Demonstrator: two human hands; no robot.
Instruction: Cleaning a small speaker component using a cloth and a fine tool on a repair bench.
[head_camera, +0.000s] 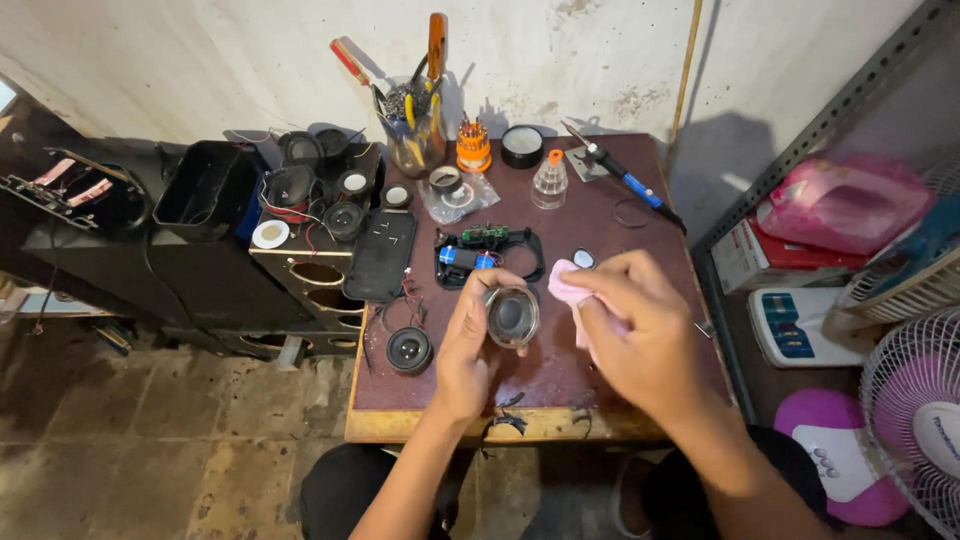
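At table centre, left hand (468, 345) grips a small round speaker driver (513, 316), cone facing up. Right hand (640, 335) pinches a pink cloth (566, 287) against the driver's 2 o'clock edge. Judging by that, wiping is mid-way. Opened speaker housing with circuit board (487, 250) sits at 12 o'clock, unassembled. Second driver (409, 350) lies at 9 o'clock, untouched.

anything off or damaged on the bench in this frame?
Yes: a small device behind the left hand lies opened, its green circuit board and blue cell exposed. Black scraps hang off the table's front edge. Right hand holds a pink cloth.
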